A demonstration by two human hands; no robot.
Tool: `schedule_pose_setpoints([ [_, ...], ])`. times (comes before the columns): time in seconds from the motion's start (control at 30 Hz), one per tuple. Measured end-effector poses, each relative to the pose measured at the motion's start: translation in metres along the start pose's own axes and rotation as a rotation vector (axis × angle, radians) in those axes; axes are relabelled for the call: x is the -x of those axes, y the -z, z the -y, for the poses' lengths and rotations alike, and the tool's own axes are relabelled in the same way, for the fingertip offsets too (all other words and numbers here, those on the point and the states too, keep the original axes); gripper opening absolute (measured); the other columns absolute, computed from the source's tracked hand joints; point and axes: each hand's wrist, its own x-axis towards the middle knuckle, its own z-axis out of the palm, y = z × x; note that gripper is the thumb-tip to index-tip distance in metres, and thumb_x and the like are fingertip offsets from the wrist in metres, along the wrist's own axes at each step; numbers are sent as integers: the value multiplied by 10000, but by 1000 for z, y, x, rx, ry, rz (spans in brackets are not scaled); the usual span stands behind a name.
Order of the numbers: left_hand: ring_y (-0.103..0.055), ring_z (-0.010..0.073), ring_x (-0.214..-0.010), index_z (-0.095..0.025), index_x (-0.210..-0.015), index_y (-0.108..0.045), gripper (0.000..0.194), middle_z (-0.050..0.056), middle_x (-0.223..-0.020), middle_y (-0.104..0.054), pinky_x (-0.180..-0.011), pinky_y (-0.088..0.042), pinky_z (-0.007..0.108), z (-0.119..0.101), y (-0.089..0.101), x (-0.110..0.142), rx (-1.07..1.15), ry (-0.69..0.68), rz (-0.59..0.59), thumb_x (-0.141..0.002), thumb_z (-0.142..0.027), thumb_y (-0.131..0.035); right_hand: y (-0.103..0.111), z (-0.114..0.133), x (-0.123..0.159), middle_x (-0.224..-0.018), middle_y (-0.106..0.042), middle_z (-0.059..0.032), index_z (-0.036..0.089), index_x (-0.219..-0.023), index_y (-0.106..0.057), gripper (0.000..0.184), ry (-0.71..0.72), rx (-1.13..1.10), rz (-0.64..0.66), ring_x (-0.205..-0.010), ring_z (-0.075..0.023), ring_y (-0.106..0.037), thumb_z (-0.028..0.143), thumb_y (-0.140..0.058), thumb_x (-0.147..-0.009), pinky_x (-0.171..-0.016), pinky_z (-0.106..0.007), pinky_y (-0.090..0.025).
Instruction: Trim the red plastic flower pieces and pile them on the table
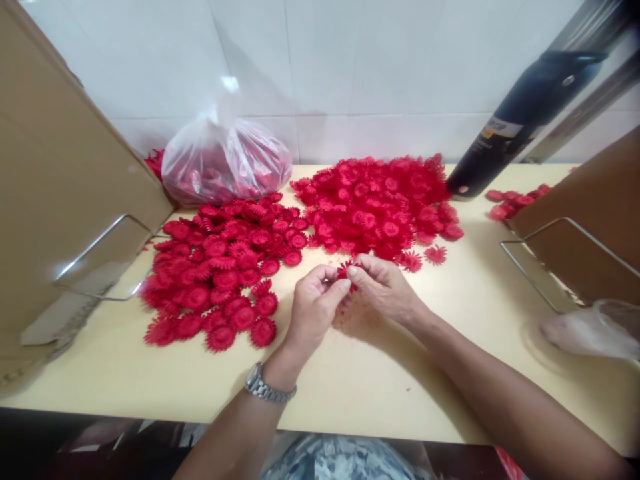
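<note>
My left hand point(313, 308) and my right hand point(385, 288) meet over the middle of the pale table point(380, 380), fingers pinched together on one small red plastic flower point(346, 271). A silver watch point(267, 387) sits on my left wrist. To the left lies a spread of red flowers point(220, 273). Behind my hands is a thicker heap of red flowers point(380, 203). Both piles lie apart from my hands.
A clear plastic bag point(225, 160) of red pieces rests against the white tiled wall. Cardboard boxes stand at left point(65, 200) and right point(595, 220), each with a wire frame. A dark cylinder point(520, 120) leans at back right. A few red pieces point(513, 200) lie beside it.
</note>
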Motion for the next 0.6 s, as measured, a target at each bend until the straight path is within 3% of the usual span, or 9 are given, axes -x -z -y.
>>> schedule_pose_setpoints([
  [0.17, -523, 86, -449, -135, -750, -564, 136, -22, -551, -584, -435, -421, 198, 1, -2, -3, 104, 38, -46, -681, -220, -645, 1, -4, -1, -558, -569, 18, 183, -643, -487, 345, 19, 74, 46, -528, -114, -568, 460, -513, -847, -556, -264, -459],
  [0.27, -500, 72, -406, -140, -680, -551, 151, -34, -530, -563, -404, -398, 185, 1, -1, -4, 106, 22, -78, -658, -230, -670, 2, -5, -1, -579, -600, 2, 184, -654, -476, 334, 23, 113, 51, -562, -130, -592, 452, -513, -850, -572, -276, -460],
  [0.43, -454, 51, -357, -147, -637, -549, 181, -42, -497, -538, -363, -321, 169, 6, 3, -3, 8, -21, -108, -699, -281, -654, -1, -5, 1, -611, -636, 9, 199, -790, -480, 218, 0, 8, 47, -604, -153, -620, 381, -597, -810, -597, -299, -470],
  [0.6, -459, 66, -373, -146, -666, -593, 240, -28, -446, -524, -375, -304, 174, 8, 6, 0, -89, -11, -67, -771, -361, -583, 0, -5, 0, -546, -593, 40, 215, -763, -434, 186, 19, -39, 44, -531, -139, -590, 322, -574, -824, -530, -270, -444],
])
